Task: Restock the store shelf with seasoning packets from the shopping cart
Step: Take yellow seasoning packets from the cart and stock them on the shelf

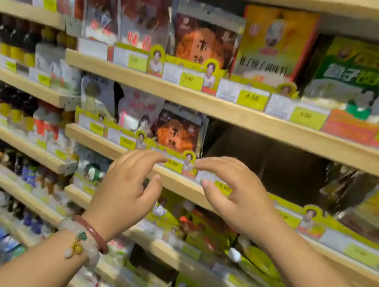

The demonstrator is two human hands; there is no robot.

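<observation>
Both my hands are raised in front of a wooden shelf edge [200, 193]. My left hand [129, 183] and my right hand [232, 194] hold nothing, with fingers loosely bent toward each other. Just behind the fingertips stands a row of dark seasoning packets with an orange circle [177, 133]. To the right of that row the shelf has a dark empty gap [268, 162]. The same orange-circle packets [202, 42] stand on the shelf above. The shopping cart is out of view.
Price tags with yellow labels [174, 163] line every shelf edge. Yellow and green packets [363, 72] stand upper right, more green packets [217, 239] on the shelves below. Bottles [11, 101] fill the shelves at left.
</observation>
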